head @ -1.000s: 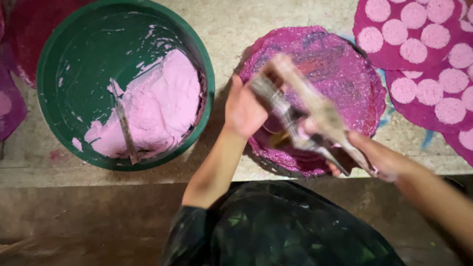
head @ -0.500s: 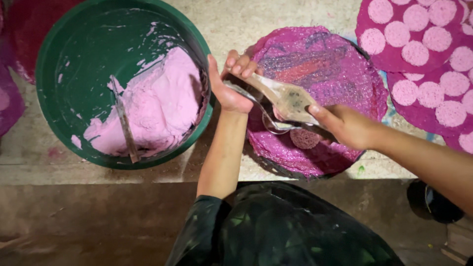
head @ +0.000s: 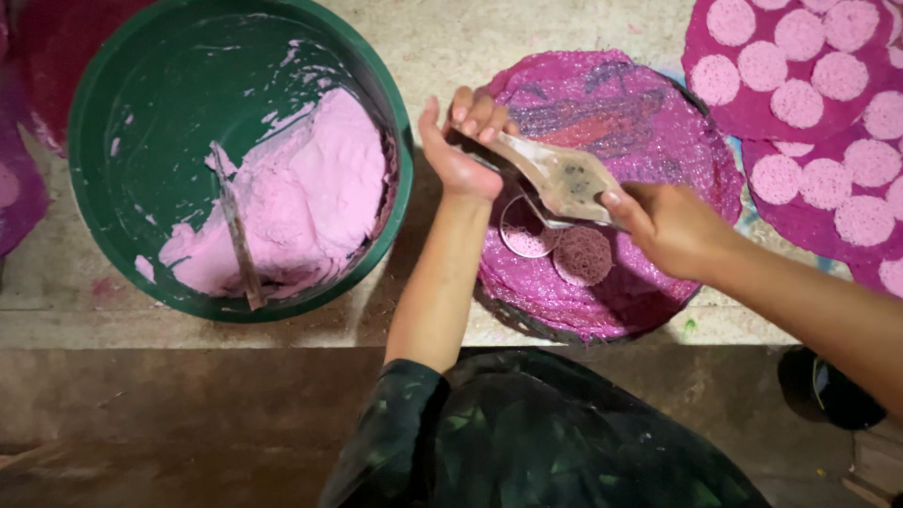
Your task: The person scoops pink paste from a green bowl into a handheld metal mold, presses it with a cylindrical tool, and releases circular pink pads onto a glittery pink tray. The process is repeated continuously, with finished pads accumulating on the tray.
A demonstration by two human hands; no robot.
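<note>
Both hands have shifted right since 0.5 s ago, w/ the scoop now sitting over the tray's centre instead of its left part. Left hand (head: 458, 150) is tipped up on its edge, palm facing right, fingers (head: 475, 115) curled over the scoop's narrow end, gripping it. Right hand (head: 673, 226) comes in from the right, thumb on top, fingers clenched around the wide end of the scoop (head: 560, 176). Scoop is pale, flat, smeared w/ batter, held level betw. the two hands, just above the tray (head: 649, 113).

Tray is round, magenta, textured; two small discs (head: 581, 256) lie on it below the scoop, one lighter, one darker. Its near edge reaches almost to the counter (head: 451, 42) lip, little room there. Left of it, nearly touching the left forearm, a green bucket (head: 99, 122) w/ pink batter (head: 310, 198) heaped at its right side & a stick (head: 235, 226) leaning in it. Top right, another tray (head: 701, 42) packed w/ pink discs, close beside the first. Purple mats at far left edge.
</note>
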